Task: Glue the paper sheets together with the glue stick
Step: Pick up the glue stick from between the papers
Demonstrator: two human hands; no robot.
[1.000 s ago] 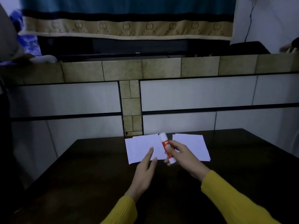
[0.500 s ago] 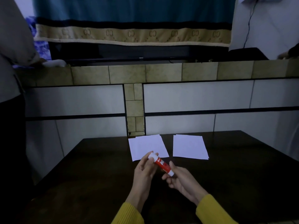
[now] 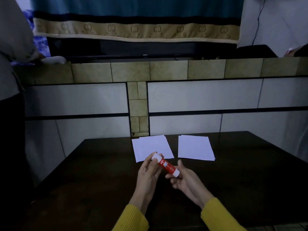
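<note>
- Dark table (image 3: 100, 189), set against tiled wall (image 3: 200, 95).
- Two paper stacks at far edge, well apart: left stack (image 3: 150, 147), right stack (image 3: 194, 149).
- Left hand (image 3: 149, 174) pinching white cap end of glue stick.
- Right hand (image 3: 185, 182) gripping base end.
- Glue stick (image 3: 166, 165) held above table, tilted, near left stack.

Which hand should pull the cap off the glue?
Probably the left hand: its fingers already pinch the white cap end of the glue. The right hand holds the bottom end steady.
</note>
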